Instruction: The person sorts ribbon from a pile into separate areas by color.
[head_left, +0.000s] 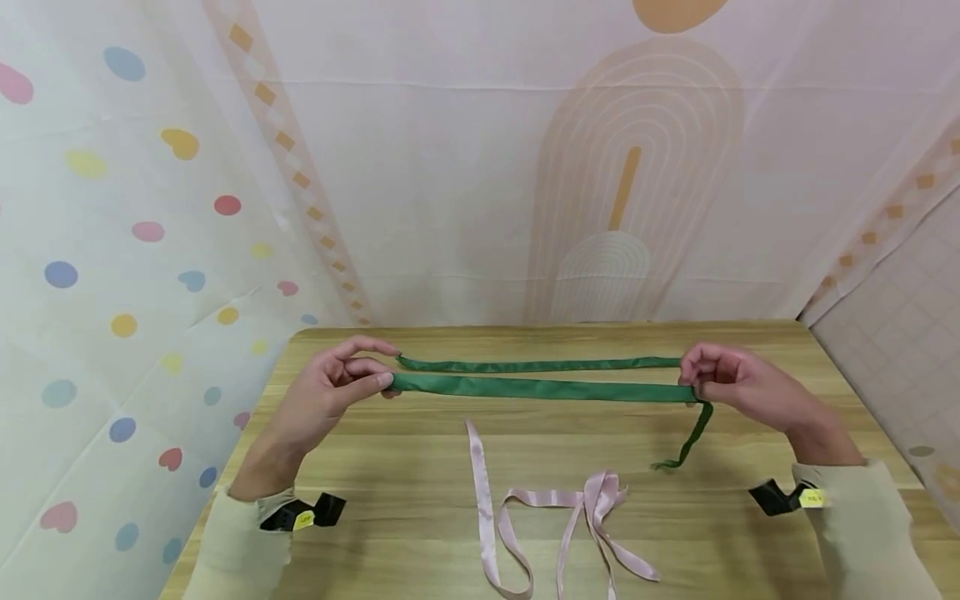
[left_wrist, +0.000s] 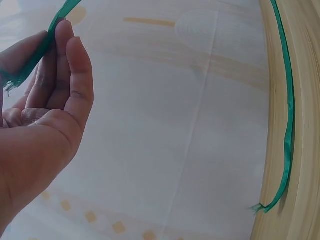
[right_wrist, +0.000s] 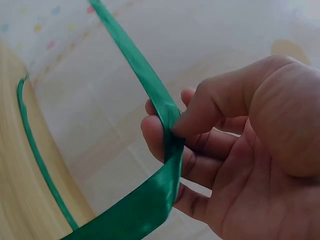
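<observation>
Head view shows a green ribbon [head_left: 540,387] stretched level above a wooden table [head_left: 420,467], held taut between two hands. At 9 o'clock of the ribbon, the left hand [head_left: 330,392] pinches one end between thumb and fingers, the remaining fingers only loosely bent. At 3 o'clock, the right hand [head_left: 731,387] is curled round the other end. A second, thinner run of the same ribbon lies just behind the taut band, toward 12 o'clock, and a loose tail drops from the right hand toward 6 o'clock, its frayed tip touching the table. A pink ribbon [head_left: 555,517] lies in loops on the table at 6 o'clock of the green one, well apart from both hands. No box, tray or other container appears in any view, so nothing sits inside anything.

Right wrist view gives what the head view cannot: the thumb presses the green ribbon [right_wrist: 160,107] against the side of the forefinger, and the band bends sharply at that pinch before running down toward 7 o'clock. Left wrist view shows the ribbon's frayed end [left_wrist: 30,62] lying along the fingertips of the left hand [left_wrist: 45,115], palm open to the camera; the thumb is out of frame there.
</observation>
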